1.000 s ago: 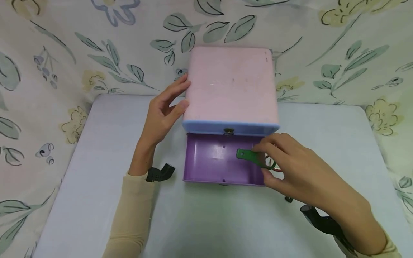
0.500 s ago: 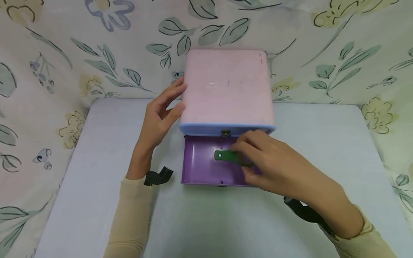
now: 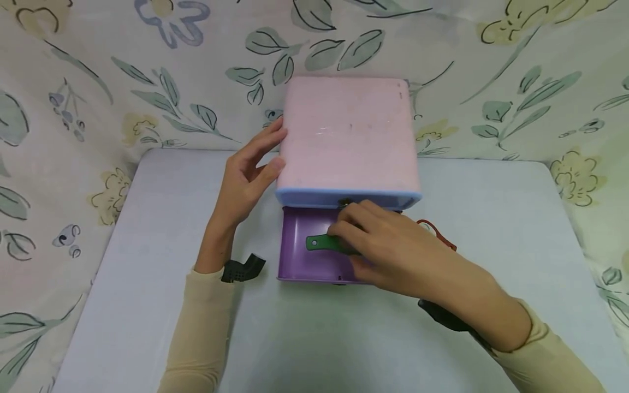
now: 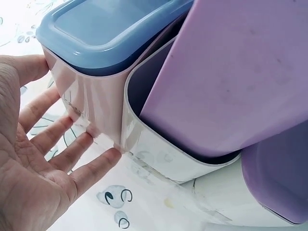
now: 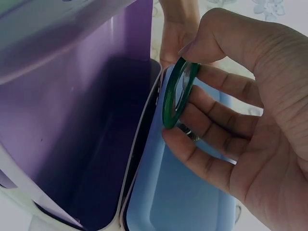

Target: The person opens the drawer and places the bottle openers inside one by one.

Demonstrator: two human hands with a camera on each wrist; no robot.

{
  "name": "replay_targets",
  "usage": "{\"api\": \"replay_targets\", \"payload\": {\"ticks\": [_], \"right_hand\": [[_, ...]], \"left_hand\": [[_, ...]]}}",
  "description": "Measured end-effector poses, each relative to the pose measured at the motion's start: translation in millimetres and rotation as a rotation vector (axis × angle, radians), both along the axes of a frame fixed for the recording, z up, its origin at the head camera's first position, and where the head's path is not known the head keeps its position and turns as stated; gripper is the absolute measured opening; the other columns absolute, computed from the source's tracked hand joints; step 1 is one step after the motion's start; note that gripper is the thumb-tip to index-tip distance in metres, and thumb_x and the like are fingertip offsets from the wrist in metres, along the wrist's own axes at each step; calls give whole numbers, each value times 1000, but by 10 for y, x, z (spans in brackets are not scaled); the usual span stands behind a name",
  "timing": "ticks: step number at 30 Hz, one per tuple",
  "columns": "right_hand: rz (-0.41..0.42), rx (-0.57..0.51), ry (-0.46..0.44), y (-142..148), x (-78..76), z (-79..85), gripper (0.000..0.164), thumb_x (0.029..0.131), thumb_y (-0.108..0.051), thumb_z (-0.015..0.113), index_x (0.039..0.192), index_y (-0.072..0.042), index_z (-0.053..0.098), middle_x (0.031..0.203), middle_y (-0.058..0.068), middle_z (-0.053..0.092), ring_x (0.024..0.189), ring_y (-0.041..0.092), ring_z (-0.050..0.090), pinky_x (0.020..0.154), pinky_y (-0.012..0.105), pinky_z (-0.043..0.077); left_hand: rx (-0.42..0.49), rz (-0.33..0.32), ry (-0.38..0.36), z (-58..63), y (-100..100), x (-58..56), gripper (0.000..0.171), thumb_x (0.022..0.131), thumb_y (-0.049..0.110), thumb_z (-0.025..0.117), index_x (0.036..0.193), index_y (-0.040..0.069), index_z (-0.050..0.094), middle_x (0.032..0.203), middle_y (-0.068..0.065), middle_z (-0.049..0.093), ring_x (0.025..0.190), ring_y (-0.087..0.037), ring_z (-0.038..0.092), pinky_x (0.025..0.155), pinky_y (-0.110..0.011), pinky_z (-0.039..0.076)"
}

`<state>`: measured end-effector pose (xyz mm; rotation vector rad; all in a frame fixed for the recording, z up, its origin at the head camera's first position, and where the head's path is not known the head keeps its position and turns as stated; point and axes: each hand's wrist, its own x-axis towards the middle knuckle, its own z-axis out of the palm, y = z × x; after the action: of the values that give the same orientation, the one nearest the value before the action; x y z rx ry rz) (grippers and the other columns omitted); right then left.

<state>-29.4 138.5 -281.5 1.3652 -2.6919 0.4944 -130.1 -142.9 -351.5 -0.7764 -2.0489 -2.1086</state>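
handle first: the head view shows the flat, holed end of a green tool (image 3: 324,243) poking out past the fingertips of the right hand (image 3: 393,243), toward the person's left, while the rest is masked by the fingers. the right wrist view gives what the head view hides, a long green ring (image 5: 167,107) at the tool's other end, pinched with the thumb at its top and the fingers along its side. so the right hand is gripping the tool, and the tool sits over the pulled-out purple drawer (image 3: 297,232); whether it touches the drawer's floor, i cannot tell.

the left hand (image 3: 245,174) clasps nothing: its thumb and fingertips rest against the side of the pink box (image 3: 349,131). from the left wrist its fingers are plainly spread, and below the pink part with its blue front (image 3: 304,197) come a white tier (image 4: 151,147) and another purple front (image 4: 281,168) lower down, both concealed from the head camera.

only the head view catches a thin red arc (image 3: 446,240) beyond the right hand, over the pale table (image 3: 167,207).
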Motion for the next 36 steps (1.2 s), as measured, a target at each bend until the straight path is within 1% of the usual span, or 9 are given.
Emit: {"api": "replay_targets", "payload": {"ticks": [10,13,16,24,28,31,34,35,36], "right_hand": [[-3,25,26,-22,-13,-26,40,84,-8,81,122,-15,68,115,-1,64,99,15,61,80,31,56],[-9,14,32,-7,-8,-37,39,86,-9,82,122,-16,69,117,-1,65,100,15,63,81,32,57],[-27,-8,40,27,8,-38,36,88,-13,82,121,-17,70,117,-2,66,102,15,65,82,33,59],[-63,-58,31,146,51,-47,36,88,-18,85,122,-14,72,115,-1,68,103,15,66,83,35,59],[-90,-54,22,201,92,-56,36,90,-20,83,123,-14,72,118,-2,68,106,14,68,85,36,60],[-113,-60,18,256,128,-68,37,89,-21,83,124,-14,72,120,-2,68,108,15,68,86,37,60],[-133,-79,22,319,158,-89,37,88,-21,82,123,-15,72,121,-3,69,108,15,69,85,37,60],[-138,-88,22,343,166,-96,36,89,-22,81,123,-15,72,121,-3,69,108,15,69,84,36,60],[-145,-98,29,370,173,-105,32,92,-24,79,123,-15,72,122,-3,69,107,14,69,82,35,60]], "left_hand": [[-18,7,-3,8,-9,5,48,101,6,62,148,-1,59,166,-1,48,154,-25,47,109,-26,56],[-21,9,-4,9,-10,6,48,100,5,62,148,-1,59,167,-1,48,154,-24,47,110,-26,56],[-23,8,-1,8,-12,4,48,100,5,63,148,-1,58,167,-2,47,155,-24,47,111,-27,55],[-21,-1,4,1,-6,-17,50,100,8,65,149,-1,58,168,-3,46,155,-24,46,112,-29,55],[-25,2,5,0,-6,-16,50,100,7,64,149,-2,57,168,-3,46,155,-24,46,112,-30,55],[-27,0,5,6,-4,-10,50,100,7,63,150,-2,57,168,-3,46,155,-24,46,112,-30,55],[-18,-3,3,14,2,-3,50,101,7,63,149,-2,57,168,-4,46,155,-24,46,112,-28,55],[-9,-3,3,13,5,-1,50,101,7,64,149,-3,57,168,-5,46,155,-24,46,111,-27,55],[1,-2,3,11,9,1,50,101,8,64,148,-4,57,168,-6,46,155,-25,46,110,-27,56]]}}
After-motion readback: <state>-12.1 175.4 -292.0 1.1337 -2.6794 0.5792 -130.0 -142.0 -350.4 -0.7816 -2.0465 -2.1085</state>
